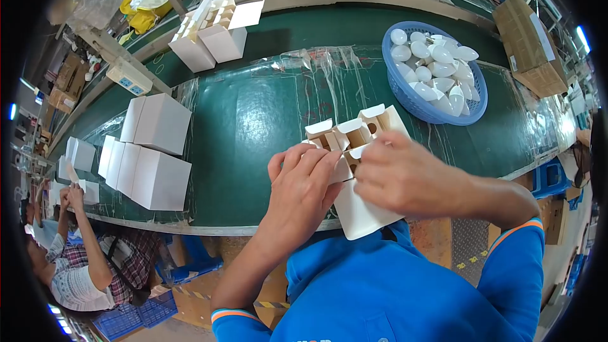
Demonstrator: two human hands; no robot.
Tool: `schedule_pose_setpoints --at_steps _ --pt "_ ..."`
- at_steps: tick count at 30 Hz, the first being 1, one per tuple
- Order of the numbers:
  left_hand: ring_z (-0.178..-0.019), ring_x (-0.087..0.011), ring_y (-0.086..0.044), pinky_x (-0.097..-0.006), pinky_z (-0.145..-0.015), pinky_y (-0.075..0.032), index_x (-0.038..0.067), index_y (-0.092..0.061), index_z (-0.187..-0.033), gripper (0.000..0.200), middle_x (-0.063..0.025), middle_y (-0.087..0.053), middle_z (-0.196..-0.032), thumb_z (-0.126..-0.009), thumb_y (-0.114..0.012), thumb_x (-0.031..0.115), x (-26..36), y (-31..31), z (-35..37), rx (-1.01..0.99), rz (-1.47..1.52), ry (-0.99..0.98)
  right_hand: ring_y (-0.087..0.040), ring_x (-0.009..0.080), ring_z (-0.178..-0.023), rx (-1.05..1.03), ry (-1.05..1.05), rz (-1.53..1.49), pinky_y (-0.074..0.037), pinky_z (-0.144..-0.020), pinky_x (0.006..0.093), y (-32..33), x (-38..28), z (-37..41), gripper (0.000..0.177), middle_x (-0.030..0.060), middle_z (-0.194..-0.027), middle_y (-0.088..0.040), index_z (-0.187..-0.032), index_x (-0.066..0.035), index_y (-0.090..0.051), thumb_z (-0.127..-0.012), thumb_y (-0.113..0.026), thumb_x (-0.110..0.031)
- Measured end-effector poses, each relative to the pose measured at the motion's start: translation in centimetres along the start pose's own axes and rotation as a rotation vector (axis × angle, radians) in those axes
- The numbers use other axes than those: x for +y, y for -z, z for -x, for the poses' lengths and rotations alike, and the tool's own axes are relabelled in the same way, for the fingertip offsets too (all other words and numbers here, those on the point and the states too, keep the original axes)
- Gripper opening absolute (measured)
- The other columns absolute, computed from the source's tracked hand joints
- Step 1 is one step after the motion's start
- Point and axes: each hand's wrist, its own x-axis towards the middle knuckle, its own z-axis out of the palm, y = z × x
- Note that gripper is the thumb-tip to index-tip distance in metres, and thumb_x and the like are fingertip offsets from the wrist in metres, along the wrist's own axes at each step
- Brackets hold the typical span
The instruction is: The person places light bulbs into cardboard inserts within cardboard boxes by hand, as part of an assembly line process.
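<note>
A white carton (pixel 361 216) with its flap hanging toward me stands at the table's near edge. Inside it are several small white boxes (pixel 350 132), tops open, with brown card and round holes showing. My left hand (pixel 303 180) is closed on the near left small box, thumb and fingers along its side. Over the carton's right side is my right hand (pixel 399 174), slightly blurred, its fingers curled together; whatever they hold is hidden. Beyond the carton, to the right, a blue basket (pixel 394 79) holds several white bulbs (pixel 441 54).
Closed white cartons (pixel 158 123) stand on the green table (pixel 244 133) to the left. Open cartons (pixel 221 41) sit farther back. A brown cardboard box (pixel 529 44) is at the far right. Another person (pixel 82 272) works at the left, hands raised by smaller cartons.
</note>
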Motion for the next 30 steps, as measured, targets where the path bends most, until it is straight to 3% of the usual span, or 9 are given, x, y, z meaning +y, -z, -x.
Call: schedule_pose_setpoints --at_steps 1,6,10,12,15,18,19,25,30 --pt "-0.11 -0.0269 -0.052 -0.0419 -0.096 -0.031 0.007 -0.058 -0.117 0.047 -0.0066 -0.06 -0.109 -0.072 -0.073 0.01 -0.2 0.0 -0.2 0.002 0.001 0.004 -0.054 0.0174 -0.091 -0.11 0.035 -0.025 -0.04 -0.086 0.0363 0.0 -0.7 0.2 0.011 0.0011 -0.086 -0.058 -0.081 -0.006 -0.061 -0.072 -0.059 -0.013" --pt "-0.09 -0.027 -0.058 -0.0387 -0.08 -0.043 0.003 -0.059 -0.113 0.041 -0.0091 -0.063 -0.093 -0.074 -0.071 0.006 -1.2 -0.4 -0.7 0.081 0.01 -0.186 -0.054 0.0179 -0.094 -0.092 0.018 0.003 -0.041 -0.084 0.0344 -1.0 -1.2 1.0 0.018 0.0035 -0.093 -0.059 -0.089 -0.004 -0.062 -0.075 -0.059 -0.013" --pt "-0.078 -0.0271 -0.06 -0.0367 -0.069 -0.047 0.001 -0.06 -0.112 0.038 -0.0098 -0.063 -0.084 -0.075 -0.069 0.002 -2.6 -0.5 -1.1 0.086 -0.049 -0.21 -0.055 0.0186 -0.097 -0.161 -0.045 -0.019 -0.041 -0.082 0.0328 -1.0 -1.2 1.0 0.024 0.0052 -0.099 -0.06 -0.098 -0.003 -0.062 -0.077 -0.058 -0.013" --pt "-0.072 -0.0259 -0.061 -0.0347 -0.065 -0.049 0.002 -0.06 -0.113 0.036 -0.0103 -0.063 -0.079 -0.078 -0.067 -0.001 -3.1 -1.1 -1.4 0.22 0.11 -0.192 -0.055 0.0187 -0.098 -0.146 -0.05 -0.035 -0.041 -0.081 0.0327 -1.0 -1.3 1.0 0.025 0.0052 -0.099 -0.06 -0.098 -0.002 -0.062 -0.076 -0.058 -0.013" --pt "-0.069 -0.027 -0.061 -0.0381 -0.063 -0.049 0.001 -0.059 -0.108 0.031 -0.0107 -0.063 -0.084 -0.078 -0.065 -0.003 -3.0 -1.7 -2.0 0.317 0.166 -0.142 -0.054 0.0186 -0.099 -0.082 -0.01 -0.02 -0.041 -0.081 0.0326 -1.2 -1.4 0.0 0.023 0.0053 -0.098 -0.06 -0.097 -0.003 -0.062 -0.077 -0.058 -0.013" --pt "-0.07 -0.0275 -0.062 -0.0381 -0.064 -0.05 0.004 -0.059 -0.1 0.025 -0.01 -0.062 -0.083 -0.078 -0.066 -0.004 -2.8 -2.3 -2.0 0.348 0.438 0.097 -0.052 0.0173 -0.095 -0.018 0.018 0.06 -0.039 -0.082 0.0324 -2.6 -0.5 -1.7 0.016 0.003 -0.089 -0.058 -0.089 -0.006 -0.062 -0.078 -0.056 -0.016" --pt "-0.07 -0.0275 -0.062 -0.0381 -0.064 -0.05 0.004 -0.059 -0.1 0.025 -0.01 -0.062 -0.083 -0.078 -0.066 -0.004 -2.9 -2.3 -2.0 0.347 0.44 0.092 -0.05 0.0162 -0.09 -0.003 0.01 0.106 -0.038 -0.083 0.0324 -3.0 0.0 -2.1 0.012 0.0005 -0.081 -0.056 -0.083 -0.008 -0.062 -0.079 -0.055 -0.017" --pt "-0.082 -0.0272 -0.06 -0.0381 -0.071 -0.048 0.006 -0.064 -0.082 0.016 -0.0081 -0.06 -0.093 -0.069 -0.068 -0.003 -3.3 -2.9 -1.4 0.275 0.312 -0.074 -0.048 0.0156 -0.102 -0.179 0.113 0.283 -0.037 -0.086 0.0337 -0.6 1.3 -1.9 0.013 -0.002 -0.084 -0.06 -0.081 -0.014 -0.068 -0.08 -0.055 -0.019" --pt "-0.09 -0.028 -0.055 -0.0392 -0.077 -0.046 0.007 -0.067 -0.087 0.016 -0.0103 -0.057 -0.104 -0.072 -0.066 0.003 -2.2 -2.4 -0.4 0.229 0.207 -0.138 -0.049 0.0163 -0.099 -0.256 0.074 0.171 -0.038 -0.087 0.0335 -0.6 1.6 -2.1 0.015 -0.0022 -0.081 -0.06 -0.077 -0.014 -0.072 -0.077 -0.057 -0.018"
